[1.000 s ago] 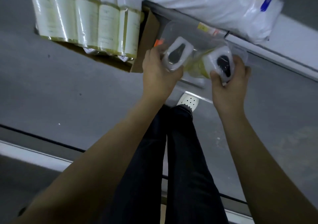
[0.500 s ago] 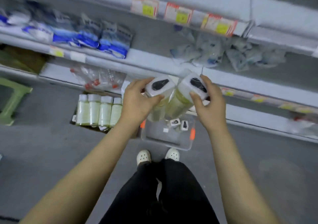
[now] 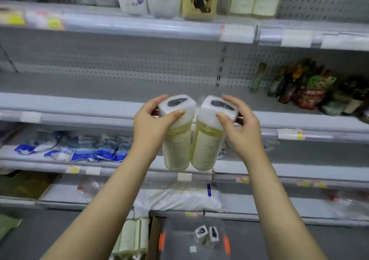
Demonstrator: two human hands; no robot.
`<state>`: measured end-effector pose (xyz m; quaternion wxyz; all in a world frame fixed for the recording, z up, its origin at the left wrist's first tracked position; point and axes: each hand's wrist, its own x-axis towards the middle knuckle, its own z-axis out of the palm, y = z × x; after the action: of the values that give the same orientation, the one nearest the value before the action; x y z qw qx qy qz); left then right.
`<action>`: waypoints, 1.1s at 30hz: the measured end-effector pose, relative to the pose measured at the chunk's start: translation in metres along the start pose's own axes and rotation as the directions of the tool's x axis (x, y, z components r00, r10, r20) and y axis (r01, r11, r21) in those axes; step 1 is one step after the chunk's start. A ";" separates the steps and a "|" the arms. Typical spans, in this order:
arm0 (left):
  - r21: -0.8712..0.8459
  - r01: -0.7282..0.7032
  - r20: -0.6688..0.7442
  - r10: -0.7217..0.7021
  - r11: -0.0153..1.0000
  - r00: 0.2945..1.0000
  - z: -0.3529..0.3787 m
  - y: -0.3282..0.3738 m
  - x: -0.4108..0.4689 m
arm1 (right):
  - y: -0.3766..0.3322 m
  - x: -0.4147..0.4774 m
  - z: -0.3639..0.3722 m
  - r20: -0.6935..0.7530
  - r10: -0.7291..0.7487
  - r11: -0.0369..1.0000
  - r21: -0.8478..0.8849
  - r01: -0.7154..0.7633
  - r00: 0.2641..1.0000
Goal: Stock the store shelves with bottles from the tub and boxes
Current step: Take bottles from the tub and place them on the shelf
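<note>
Carrying step: the left grip clasps one white-capped, pale-yellow plastic bottle, the right grip its twin, side by side before the grey metal shelf. Next, I judge: reach far, stand both upright.

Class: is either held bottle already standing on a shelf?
No: the left hand grips the left bottle and the right hand the right bottle, both clear of the shelf.

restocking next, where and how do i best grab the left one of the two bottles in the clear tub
Pinch its squared white cap, coming straight down from above. That bottle stands upright, cap facing up, close beside the other bottle, and the clear tub walls surround its sides.
</note>
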<state>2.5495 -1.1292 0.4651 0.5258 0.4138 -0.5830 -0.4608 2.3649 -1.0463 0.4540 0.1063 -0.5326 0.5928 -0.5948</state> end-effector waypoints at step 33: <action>-0.332 -0.558 -0.121 0.553 0.760 0.825 0.114 0.234 0.082 | -0.163 0.187 -0.110 -0.486 -0.412 0.881 0.005 0.473 0.771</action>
<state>2.4277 -1.1421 0.7091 0.7084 0.1247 -0.5827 -0.3783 2.2871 -1.0780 0.7119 -0.1505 -0.4886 0.4191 -0.7503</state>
